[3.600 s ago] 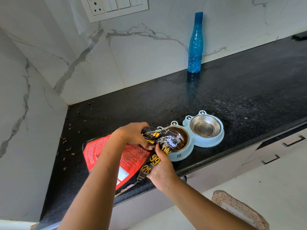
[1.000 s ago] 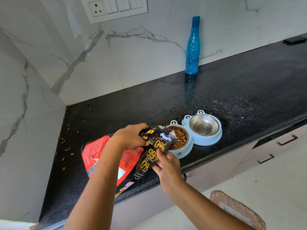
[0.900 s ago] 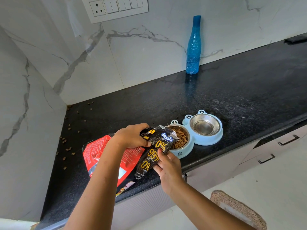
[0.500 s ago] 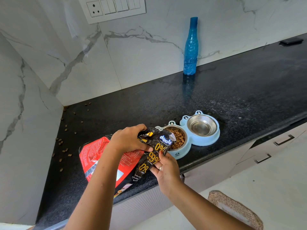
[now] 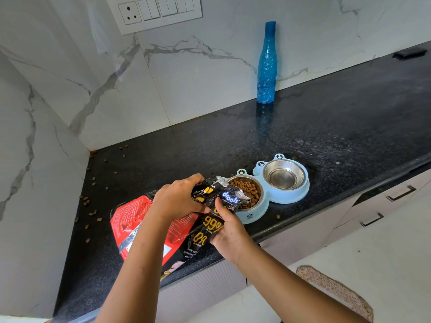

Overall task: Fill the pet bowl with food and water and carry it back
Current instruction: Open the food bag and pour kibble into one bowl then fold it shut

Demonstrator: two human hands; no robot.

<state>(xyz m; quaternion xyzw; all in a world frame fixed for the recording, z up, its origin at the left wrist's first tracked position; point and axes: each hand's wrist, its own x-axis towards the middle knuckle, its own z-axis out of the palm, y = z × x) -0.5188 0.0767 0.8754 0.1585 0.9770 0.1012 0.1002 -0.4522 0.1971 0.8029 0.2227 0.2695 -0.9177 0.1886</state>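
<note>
Head view, near to far. At the bottom right corner, on the pale floor, a brown mat (image 5: 335, 292). Along the front below the counter edge, drawers (image 5: 377, 206) with dark handles. Both forearms reaching in from the bottom edge. Right hand (image 5: 229, 231) curled around the lower part of a black and red food bag (image 5: 210, 220), fingers wrapped on it; left hand (image 5: 179, 199) pinching the bag's crumpled top, closed tight on the foil. Bag lying at the counter's (image 5: 326, 136) front edge, its mouth tipped over the near rim of the pet bowl (image 5: 270, 190) and hiding part of it. Pale blue double bowl just right of the bag, close to the front edge, with frog-eye knobs; left steel cup heaped with brown kibble (image 5: 247, 187), right steel cup without kibble, shiny. Loose kibble bits (image 5: 92, 201) scattered toward the counter's left corner. Farther back, upright against the marble wall, a blue bottle (image 5: 267, 66). Highest on the wall, a white switch plate (image 5: 158, 12).
</note>
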